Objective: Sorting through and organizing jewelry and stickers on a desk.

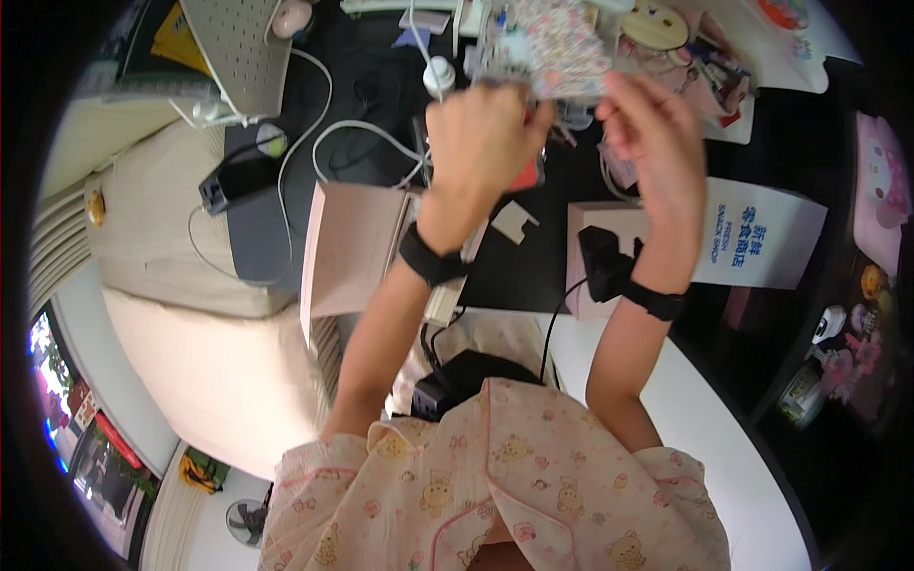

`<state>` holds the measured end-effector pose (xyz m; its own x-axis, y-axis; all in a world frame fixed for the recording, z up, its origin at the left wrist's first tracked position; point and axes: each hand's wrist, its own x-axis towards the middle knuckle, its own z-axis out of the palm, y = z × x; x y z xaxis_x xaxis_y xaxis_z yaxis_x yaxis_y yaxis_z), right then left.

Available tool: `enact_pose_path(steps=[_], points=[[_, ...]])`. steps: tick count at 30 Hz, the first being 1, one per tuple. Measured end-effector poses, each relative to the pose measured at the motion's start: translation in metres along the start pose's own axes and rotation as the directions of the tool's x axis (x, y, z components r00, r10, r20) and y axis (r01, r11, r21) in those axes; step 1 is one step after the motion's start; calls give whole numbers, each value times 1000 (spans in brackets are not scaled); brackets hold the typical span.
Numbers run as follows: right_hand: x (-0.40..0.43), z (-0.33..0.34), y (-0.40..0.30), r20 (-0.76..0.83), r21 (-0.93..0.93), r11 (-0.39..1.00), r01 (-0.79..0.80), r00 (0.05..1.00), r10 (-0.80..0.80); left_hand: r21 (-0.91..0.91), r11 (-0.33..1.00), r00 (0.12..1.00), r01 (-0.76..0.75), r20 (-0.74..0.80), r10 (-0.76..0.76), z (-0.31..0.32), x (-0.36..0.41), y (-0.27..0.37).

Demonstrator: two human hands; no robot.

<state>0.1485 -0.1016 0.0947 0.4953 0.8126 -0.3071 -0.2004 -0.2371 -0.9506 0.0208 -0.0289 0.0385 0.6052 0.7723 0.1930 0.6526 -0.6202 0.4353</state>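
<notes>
My right hand (653, 128) is at the lower right corner of a flat item with a small floral pattern (560, 46), its thumb and index finger pinching the edge. My left hand (482, 135) is beside the lower left of that item, back of the hand up. Its fingertips are hidden, so what it grips cannot be seen. Partly under the left hand lies a red item in clear plastic (527, 175). A clear container with small things (500, 53) shows behind the patterned item. Both wrists wear black straps, the right one with a black device (603, 264).
An open pink box (357, 250) stands at the table's near edge. A small pale card (514, 223) lies right of it. A pink and white box bearing writing (760, 232) is at right. White cables (325, 107) cross the dark tabletop. A white pegboard (239, 53) stands far left.
</notes>
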Motion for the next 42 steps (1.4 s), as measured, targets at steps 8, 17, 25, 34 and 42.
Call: enact_pose_path(steps=[8, 17, 25, 34, 42], points=[[-62, -38, -4, -52, -5, 995, -101, 994, 101, -3, 998, 997, -55, 47, 55, -7, 47, -4], [-139, -43, 42, 83, -180, 924, -336, 931, 355, -108, 986, 982, -123, 129, 137, 1, 82, -13], [-133, -24, 71, 116, -498, 865, -65, 983, 141, -589, 788, 982, 181, 65, -177, -84, -1, -15], [-63, 15, 116, 523, -569, 740, 359, 852, -11, -842, 195, 779, 503, 344, -524, -149, -191, -40], [-23, 53, 115, 698, -565, 586, 581, 715, -36, -657, 85, 454, 749, 415, -789, -101, -257, -47]])
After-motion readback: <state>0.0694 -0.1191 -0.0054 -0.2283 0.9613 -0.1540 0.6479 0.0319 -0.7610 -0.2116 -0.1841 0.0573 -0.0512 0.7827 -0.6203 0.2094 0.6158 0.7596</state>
